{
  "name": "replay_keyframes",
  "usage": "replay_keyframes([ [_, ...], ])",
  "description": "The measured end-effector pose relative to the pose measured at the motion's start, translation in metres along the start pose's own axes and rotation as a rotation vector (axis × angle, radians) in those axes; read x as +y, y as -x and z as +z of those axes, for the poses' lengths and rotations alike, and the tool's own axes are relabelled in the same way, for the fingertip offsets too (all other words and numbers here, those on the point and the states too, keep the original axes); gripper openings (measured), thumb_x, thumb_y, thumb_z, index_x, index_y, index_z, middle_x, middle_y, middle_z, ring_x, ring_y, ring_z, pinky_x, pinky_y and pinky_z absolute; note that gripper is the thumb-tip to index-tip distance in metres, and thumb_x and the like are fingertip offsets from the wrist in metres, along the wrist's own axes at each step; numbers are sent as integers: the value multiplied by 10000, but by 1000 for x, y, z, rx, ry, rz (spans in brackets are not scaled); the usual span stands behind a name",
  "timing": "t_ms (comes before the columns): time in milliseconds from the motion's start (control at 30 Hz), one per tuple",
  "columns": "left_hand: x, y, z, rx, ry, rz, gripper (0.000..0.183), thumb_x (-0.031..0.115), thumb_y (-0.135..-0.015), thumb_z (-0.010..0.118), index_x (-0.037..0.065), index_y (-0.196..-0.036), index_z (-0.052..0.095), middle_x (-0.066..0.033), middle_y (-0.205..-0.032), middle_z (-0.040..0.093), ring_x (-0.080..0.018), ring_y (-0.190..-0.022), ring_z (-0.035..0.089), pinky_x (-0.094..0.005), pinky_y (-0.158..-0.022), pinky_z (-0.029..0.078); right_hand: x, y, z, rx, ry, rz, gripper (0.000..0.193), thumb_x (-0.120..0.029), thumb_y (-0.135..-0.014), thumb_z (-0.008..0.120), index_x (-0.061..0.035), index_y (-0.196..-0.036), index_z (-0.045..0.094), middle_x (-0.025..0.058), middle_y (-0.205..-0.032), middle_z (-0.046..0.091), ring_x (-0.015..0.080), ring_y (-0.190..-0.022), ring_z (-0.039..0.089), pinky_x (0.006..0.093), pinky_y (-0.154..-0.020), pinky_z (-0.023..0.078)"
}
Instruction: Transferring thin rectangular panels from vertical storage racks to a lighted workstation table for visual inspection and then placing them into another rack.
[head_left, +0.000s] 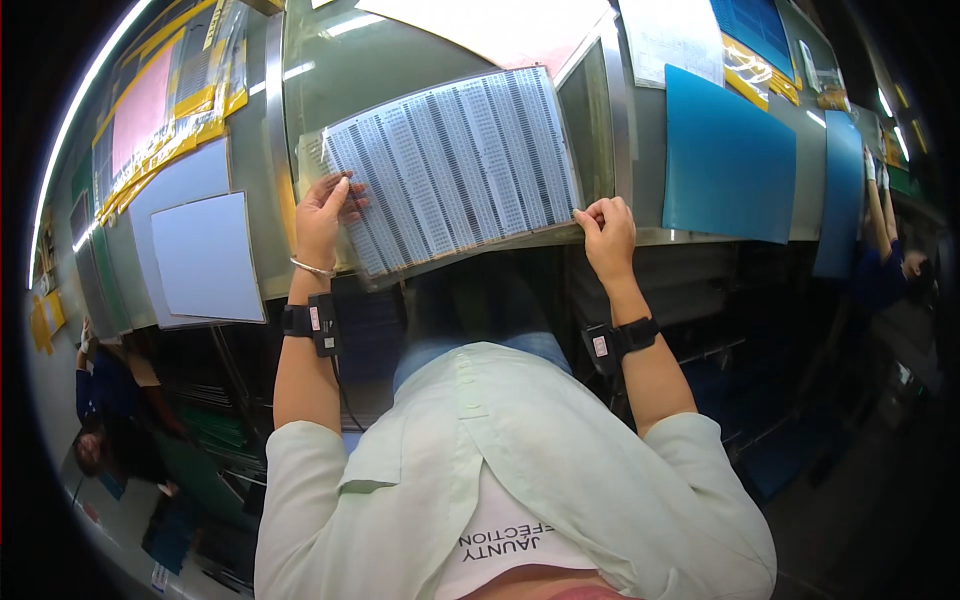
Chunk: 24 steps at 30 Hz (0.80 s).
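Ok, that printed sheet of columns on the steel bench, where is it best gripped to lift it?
Probably by its two lower corners, coming from the near edge. The printed sheet lies flat and wide on the steel bench, with its near edge at the bench rim. The left hand already rests on its left corner and the right hand pinches the right one, so both corners are reachable.

A long grey metal counter [640, 150] is seen curving across the upper part of the view, lit by ceiling lights reflected on its surface. Blue sheets [728, 165] are hung over its front edge at the right, pale sheets [205, 255] at the left. Dark shelving [720, 330] is visible beneath.
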<state>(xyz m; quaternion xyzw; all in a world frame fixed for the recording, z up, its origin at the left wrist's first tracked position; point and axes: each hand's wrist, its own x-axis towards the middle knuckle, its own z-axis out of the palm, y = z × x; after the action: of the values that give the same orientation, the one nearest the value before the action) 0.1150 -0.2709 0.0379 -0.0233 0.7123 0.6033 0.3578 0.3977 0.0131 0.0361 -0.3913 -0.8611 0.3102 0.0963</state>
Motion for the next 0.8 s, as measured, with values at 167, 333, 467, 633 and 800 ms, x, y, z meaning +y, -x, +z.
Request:
replay_keyframes([
  [167,-1,-2,0,-2,-9,-1,244,216,-961,570,44,-1129,614,-73,-940,704,-138,-762,676,-233,-647,499,1,1,0,12,-10,-15,199,-174,-782,703,-70,-717,547,63,-756,495,276,-784,507,404,-701,383],
  [333,4,-9,2,167,-11,-7,354,209,-923,635,23,-1212,548,-63,-860,676,-129,-713,662,-238,-607,500,0,1,1,35,65,-85,197,-166,-790,692,-66,-727,535,81,-761,500,299,-773,511,420,-689,390],
  [467,11,-24,14,416,-384,250,465,140,-849,691,24,-1253,493,-76,-744,635,-181,-659,634,-304,-621,503,-3,0,0,15,57,-112,207,-154,-800,684,-51,-726,521,95,-764,503,307,-756,509,419,-680,398],
  [633,10,-33,24,522,-807,403,550,127,-839,659,95,-1349,456,-114,-722,597,-282,-692,600,-407,-676,489,-3,-1,-1,-34,71,-59,228,-144,-809,679,-36,-719,500,91,-754,487,291,-747,501,406,-680,399],
  [800,6,-39,25,511,-988,419,430,192,-890,602,275,-1310,569,-116,-842,564,-306,-755,583,-413,-663,480,-3,1,-2,-38,75,-87,225,-125,-806,680,-34,-722,492,88,-752,479,286,-743,497,403,-675,395],
])
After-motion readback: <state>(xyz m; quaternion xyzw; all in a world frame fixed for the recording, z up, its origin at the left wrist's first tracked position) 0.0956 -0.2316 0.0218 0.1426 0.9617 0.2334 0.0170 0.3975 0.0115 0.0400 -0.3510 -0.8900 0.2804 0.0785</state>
